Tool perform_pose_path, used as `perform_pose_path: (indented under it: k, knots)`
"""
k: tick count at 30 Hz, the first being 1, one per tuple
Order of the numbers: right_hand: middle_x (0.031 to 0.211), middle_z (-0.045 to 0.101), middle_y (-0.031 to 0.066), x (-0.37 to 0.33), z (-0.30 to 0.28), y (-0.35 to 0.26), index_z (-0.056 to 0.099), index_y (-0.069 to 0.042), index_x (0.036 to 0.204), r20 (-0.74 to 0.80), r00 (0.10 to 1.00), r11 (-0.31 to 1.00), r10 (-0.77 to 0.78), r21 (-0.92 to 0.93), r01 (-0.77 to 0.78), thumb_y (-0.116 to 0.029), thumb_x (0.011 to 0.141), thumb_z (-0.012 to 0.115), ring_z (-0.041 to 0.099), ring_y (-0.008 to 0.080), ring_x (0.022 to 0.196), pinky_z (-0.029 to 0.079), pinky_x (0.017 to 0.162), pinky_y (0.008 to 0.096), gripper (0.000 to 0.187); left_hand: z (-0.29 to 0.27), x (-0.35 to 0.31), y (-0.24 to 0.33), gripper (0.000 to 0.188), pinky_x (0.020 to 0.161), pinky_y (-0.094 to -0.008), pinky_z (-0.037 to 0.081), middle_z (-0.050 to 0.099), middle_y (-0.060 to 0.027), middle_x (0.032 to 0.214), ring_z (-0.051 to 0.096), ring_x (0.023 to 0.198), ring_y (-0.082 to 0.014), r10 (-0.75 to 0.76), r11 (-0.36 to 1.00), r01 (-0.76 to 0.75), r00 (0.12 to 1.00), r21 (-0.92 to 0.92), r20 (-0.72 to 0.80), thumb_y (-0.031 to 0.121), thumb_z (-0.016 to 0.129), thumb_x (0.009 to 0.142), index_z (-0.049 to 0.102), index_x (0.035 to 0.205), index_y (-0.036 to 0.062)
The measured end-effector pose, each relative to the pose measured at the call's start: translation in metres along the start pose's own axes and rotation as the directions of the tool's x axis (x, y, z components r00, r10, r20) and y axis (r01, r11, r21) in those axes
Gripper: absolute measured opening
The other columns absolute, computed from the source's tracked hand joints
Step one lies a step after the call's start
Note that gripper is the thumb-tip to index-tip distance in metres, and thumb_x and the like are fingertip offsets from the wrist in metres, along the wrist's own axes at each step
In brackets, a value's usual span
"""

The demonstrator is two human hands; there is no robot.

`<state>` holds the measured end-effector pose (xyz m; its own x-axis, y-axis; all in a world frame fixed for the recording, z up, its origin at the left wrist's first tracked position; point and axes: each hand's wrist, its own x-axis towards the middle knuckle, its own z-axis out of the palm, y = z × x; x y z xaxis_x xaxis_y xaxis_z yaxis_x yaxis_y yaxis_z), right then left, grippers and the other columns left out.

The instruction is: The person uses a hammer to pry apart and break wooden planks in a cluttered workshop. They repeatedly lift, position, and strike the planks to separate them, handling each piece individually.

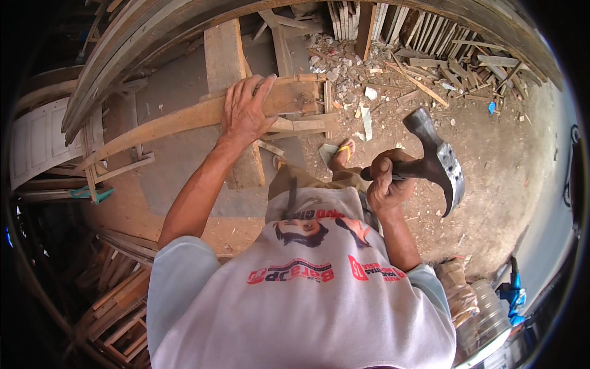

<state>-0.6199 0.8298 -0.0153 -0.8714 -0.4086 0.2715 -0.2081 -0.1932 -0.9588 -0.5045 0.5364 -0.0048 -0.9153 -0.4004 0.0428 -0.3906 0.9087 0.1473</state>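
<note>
A claw hammer (437, 158) is raised in my right hand (391, 184), whose closed fingers wrap its dark handle close to the head. The hammer's claw curves down toward the lower right and its striking face points up. My left hand (246, 111) lies over a long wooden board (184, 120), with fingers curled across its top edge and the thumb apart on the near side. That board stretches from the far left to a squared end near the middle. Beneath it, a wide plank (226, 52) runs away from me, its near end (249, 169) showing below my left wrist.
Scrap wood and debris (350, 74) cover the ground at the far right. Thin slats (430, 37) stand stacked behind. Long boards (123, 49) are piled at upper left, above a white panel door (46, 141). More lumber (123, 301) lies lower left; a clear plastic container (485, 320) stands lower right.
</note>
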Motion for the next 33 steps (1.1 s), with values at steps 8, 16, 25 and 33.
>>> perform_pose_path:
  k: [8,16,25,33]
  knots:
    - [0.071,0.064,0.0192,0.001,0.006,0.006,0.054,-0.003,0.103,0.136,0.895,0.789,0.425,-0.541,-0.292,-0.021,0.101,0.066,0.067,0.0328,0.062,0.052,0.059,0.0440,0.022,0.007,-0.005,-0.008,0.094,0.119,-0.0480,0.036,0.053,-0.0108,0.139,0.048,0.134,-0.0332,0.009,1.000,-0.009,1.000,0.019,-0.013,0.019,0.093,0.065,0.051,0.149,0.0183]
    - [0.067,0.058,0.0121,-0.012,0.012,0.044,0.054,-0.002,0.103,0.210,0.888,0.679,0.409,-0.720,-0.143,-0.026,0.104,0.064,0.060,0.0234,0.059,0.046,0.055,0.0400,0.026,0.003,0.003,-0.005,0.094,0.119,-0.0483,0.035,0.053,-0.0116,0.140,0.048,0.135,-0.0329,0.022,1.000,-0.021,0.999,0.013,-0.030,0.020,0.093,0.065,0.051,0.149,0.0185]
    - [0.073,0.062,0.0063,-0.030,0.009,0.026,0.051,-0.003,0.101,-0.077,0.945,0.916,0.319,0.283,-0.286,-0.013,0.101,0.068,0.059,0.0108,0.062,0.048,0.054,0.0328,0.020,0.006,-0.003,-0.005,0.095,0.120,-0.0495,0.033,0.053,-0.0128,0.139,0.048,0.135,-0.0331,0.026,0.999,-0.026,0.999,0.018,-0.020,0.020,0.093,0.066,0.049,0.151,0.0177]
    - [0.067,0.059,0.0179,-0.017,0.008,0.022,0.057,0.001,0.098,0.058,0.855,0.779,0.515,-0.449,-0.438,-0.039,0.101,0.065,0.055,0.0280,0.060,0.045,0.059,0.0458,0.041,0.005,-0.007,-0.012,0.091,0.118,-0.0498,0.034,0.055,-0.0146,0.138,0.050,0.134,-0.0334,0.061,0.997,-0.062,0.998,0.054,0.017,0.017,0.089,0.070,0.048,0.151,0.0135]
